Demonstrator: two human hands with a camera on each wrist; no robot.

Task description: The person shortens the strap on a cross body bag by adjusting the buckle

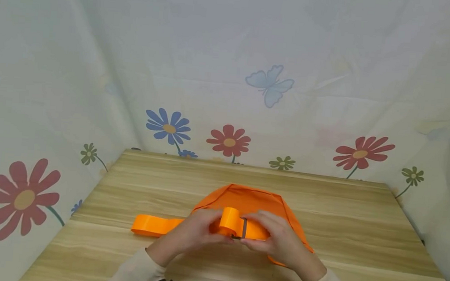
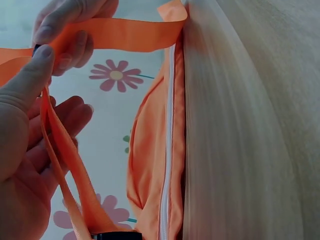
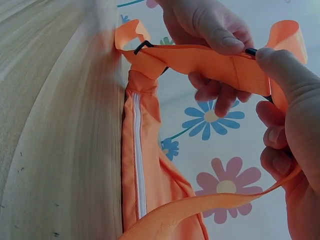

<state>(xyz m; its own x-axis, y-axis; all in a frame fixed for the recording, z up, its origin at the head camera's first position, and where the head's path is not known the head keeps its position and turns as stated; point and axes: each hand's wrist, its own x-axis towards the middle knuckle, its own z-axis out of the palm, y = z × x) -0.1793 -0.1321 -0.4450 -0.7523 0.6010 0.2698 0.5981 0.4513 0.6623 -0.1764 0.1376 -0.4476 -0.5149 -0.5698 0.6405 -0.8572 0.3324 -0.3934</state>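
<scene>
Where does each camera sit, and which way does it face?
Head: on the head, facing forward and down at the table, orange bag and flowered backdrop; left hand, right hand and sleeves show.
Left wrist: on that wrist, facing its hand's work on the orange strap, table at image right; both hands show.
Right wrist: on that wrist, facing its hand's work on the strap, table at image left; both hands show.
Shared: both wrist views show the bag's white zipper.

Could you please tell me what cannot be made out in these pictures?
Head: part of the orange bag, hidden by left hand, right hand and orange strap.
Left wrist: part of the black fitting, cut off by the bottom edge.
Right wrist: lower end of the white zipper, behind the orange strap.
</scene>
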